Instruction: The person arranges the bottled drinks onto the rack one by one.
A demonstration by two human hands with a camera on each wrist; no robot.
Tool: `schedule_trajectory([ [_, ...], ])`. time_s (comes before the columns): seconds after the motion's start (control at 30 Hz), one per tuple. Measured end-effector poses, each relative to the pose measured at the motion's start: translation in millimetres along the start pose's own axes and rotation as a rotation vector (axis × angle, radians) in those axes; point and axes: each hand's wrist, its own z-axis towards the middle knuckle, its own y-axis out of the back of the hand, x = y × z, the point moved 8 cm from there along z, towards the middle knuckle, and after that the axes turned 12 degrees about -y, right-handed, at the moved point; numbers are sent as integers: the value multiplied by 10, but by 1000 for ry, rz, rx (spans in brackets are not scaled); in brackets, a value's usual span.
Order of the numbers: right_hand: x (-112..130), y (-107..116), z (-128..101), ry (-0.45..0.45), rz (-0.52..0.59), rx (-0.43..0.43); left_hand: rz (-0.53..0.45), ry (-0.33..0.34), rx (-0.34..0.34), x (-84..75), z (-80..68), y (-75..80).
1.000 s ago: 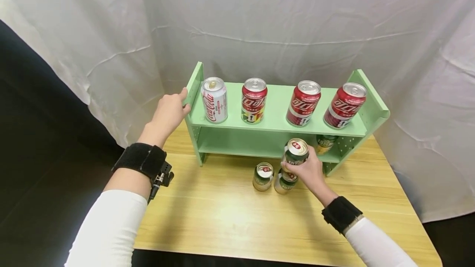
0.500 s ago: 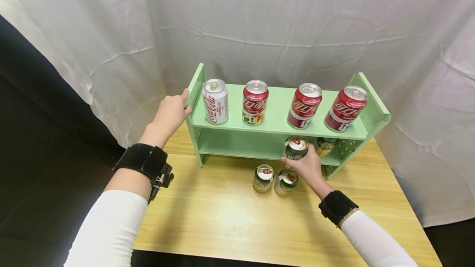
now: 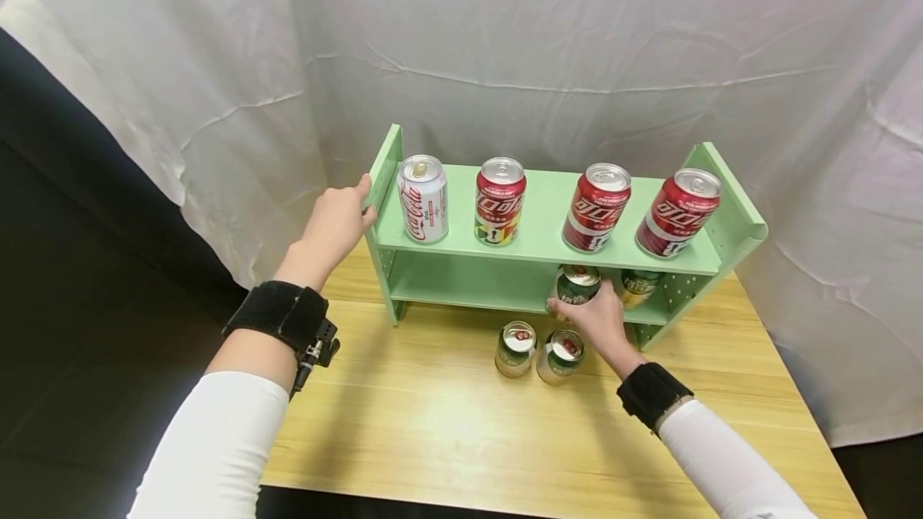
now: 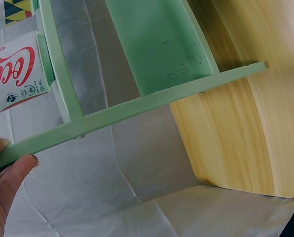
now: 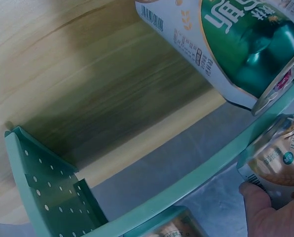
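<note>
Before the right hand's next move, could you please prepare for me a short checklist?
1. Left hand grips the light-green side panel: ok.
2. Right hand holds a cylindrical green-and-gold metal can: ok.
3. Its base is flat on the light-green lower board: cannot tell, base hidden.
4. It is apart from the similar can at right: ok, right wrist view shows a gap.
5. White metal can and three red metal cans stand on the light-green upper board: ok.
6. Two other green-and-gold cans are shelved: not ok, both on the wooden table.

Head view bright, glare on tabletop (image 3: 454, 423); right wrist view dim, shadowed.
</note>
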Motion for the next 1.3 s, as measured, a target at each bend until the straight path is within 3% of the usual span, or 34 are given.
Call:
schedule_trajectory([
  [0.33,120,-72,129,64,17,40,30,-21,-27,-10,-2,91],
  [0.53,171,-81,180,91,-31,51,31,-24,-30,-23,9,100],
  [1.07,36,-123,274,11,-33,90,6,-13,-7,-52,-2,14],
  [1.3,36,-135,283,33,23,99,-3,-17,-17,-45,-18,19],
])
